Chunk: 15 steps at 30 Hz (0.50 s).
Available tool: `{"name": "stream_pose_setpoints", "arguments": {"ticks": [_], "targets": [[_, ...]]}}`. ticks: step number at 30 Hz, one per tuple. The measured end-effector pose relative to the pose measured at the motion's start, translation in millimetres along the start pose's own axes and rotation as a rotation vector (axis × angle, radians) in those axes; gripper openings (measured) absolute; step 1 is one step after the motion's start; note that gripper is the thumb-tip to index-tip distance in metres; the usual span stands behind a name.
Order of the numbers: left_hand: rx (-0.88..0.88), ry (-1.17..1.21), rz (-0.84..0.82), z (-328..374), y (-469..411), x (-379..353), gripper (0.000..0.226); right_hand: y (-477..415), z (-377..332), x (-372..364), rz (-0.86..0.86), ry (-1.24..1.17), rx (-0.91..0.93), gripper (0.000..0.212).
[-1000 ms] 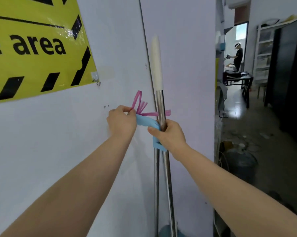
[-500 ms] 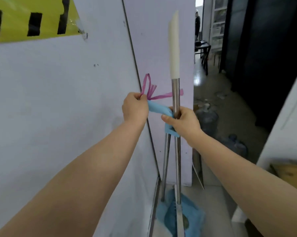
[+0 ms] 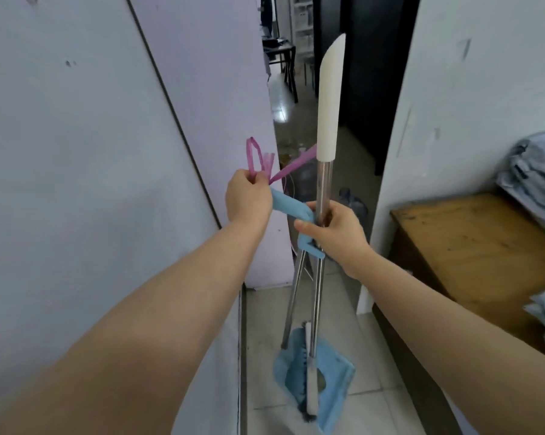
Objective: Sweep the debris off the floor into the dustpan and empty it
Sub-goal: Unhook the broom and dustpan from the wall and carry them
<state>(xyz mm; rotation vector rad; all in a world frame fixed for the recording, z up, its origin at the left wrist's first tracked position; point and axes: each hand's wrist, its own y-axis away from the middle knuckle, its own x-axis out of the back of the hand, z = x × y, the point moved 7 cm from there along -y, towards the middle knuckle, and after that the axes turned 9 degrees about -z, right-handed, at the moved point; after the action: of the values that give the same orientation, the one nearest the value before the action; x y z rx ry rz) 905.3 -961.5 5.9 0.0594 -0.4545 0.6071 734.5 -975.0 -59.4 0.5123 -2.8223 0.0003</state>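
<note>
Firmly, the right hand (image 3: 338, 232) gripped the broom's steel pole (image 3: 323, 186) below its white grip (image 3: 329, 98), while the left hand (image 3: 247, 196) clenched the dustpan's blue handle (image 3: 288, 207) and a pink plastic strip (image 3: 258, 158). Broom head (image 3: 308, 368) sat clipped inside the blue dustpan (image 3: 334, 381), low over the tiled floor (image 3: 264, 356). Judging by this, sweeping had not begun; the pan held no debris I could make out.
</note>
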Motion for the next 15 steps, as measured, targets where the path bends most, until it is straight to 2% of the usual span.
{"name": "stream_pose_setpoints", "arguments": {"ticks": [8, 15], "targets": [[0.063, 0.019, -0.045, -14.9, 101.3, -42.5, 0.02, 100.3, 42.1, 32.7, 0.017, 0.013, -0.048, 0.029], [0.112, 0.049, -0.093, -11.5, 162.2, -50.2, 0.018, 161.1, 54.3, 53.8, 0.016, -0.008, -0.071, 0.03]]}}
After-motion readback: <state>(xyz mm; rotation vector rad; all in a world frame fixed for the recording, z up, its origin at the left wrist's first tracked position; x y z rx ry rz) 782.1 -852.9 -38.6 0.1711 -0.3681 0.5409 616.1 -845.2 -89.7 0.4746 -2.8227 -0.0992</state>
